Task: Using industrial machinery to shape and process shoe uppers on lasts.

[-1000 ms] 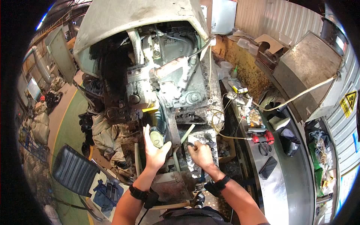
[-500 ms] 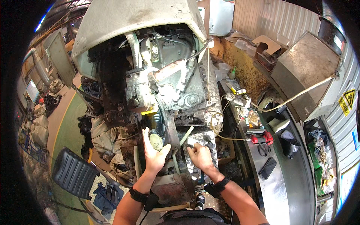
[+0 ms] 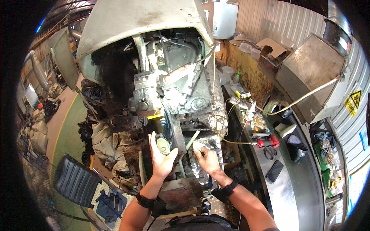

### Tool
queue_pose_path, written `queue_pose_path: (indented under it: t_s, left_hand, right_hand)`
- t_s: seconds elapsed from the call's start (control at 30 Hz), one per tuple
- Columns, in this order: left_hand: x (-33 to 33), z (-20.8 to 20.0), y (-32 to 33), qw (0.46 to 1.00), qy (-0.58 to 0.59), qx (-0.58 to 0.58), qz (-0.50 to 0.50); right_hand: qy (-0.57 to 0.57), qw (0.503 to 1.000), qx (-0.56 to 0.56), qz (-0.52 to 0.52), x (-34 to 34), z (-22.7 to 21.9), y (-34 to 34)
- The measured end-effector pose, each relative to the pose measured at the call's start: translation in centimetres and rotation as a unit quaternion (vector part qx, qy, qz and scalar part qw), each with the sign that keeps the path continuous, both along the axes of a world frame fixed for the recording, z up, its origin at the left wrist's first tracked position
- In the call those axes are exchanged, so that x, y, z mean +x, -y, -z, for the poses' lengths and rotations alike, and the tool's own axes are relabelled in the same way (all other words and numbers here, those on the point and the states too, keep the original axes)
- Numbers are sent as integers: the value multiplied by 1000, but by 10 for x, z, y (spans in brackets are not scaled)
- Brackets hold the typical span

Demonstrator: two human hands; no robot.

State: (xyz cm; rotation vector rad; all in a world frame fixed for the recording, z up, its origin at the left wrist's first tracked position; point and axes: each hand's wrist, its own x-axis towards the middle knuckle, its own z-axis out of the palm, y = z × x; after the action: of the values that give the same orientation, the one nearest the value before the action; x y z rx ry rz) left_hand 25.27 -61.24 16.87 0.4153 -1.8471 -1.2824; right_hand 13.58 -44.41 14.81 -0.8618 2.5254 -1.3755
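My left hand (image 3: 163, 163) cups the near end of a dark glossy shoe (image 3: 163, 129), fingers along one side and thumb on the other. That end is a pale yellow-green block (image 3: 163, 145), which looks like a shoe last. The shoe's far end sits under the machine head (image 3: 148, 94), beside a yellow piece (image 3: 155, 115), and is partly hidden there. My right hand (image 3: 208, 159) is closed over a worn metal plate (image 3: 214, 144) on the machine's near right. A small whitish thing (image 3: 197, 147) shows at its fingertips; I cannot make out what it is.
On the right, a metal bench (image 3: 283, 192) carries a phone (image 3: 274, 171), a red tool (image 3: 269, 141) and footwear (image 3: 296, 148). A hose (image 3: 235, 142) runs to the tool. A black chair (image 3: 77, 177) stands at left, near heaped cloth (image 3: 106, 142). A pale hood (image 3: 142, 17) overhangs the machine.
The whole view has shifted slightly. Both hands keep nearly the same places, the left around the shoe's near end and the right over the plate.
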Motion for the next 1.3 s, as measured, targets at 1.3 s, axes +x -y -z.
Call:
queue_pose_path:
  t_s: [1.3]
  left_hand:
    - [57, -113, -59, 856, -153, 421, 256]
  right_hand:
    - [-32, 972, -60, -225, 160, -110, -160]
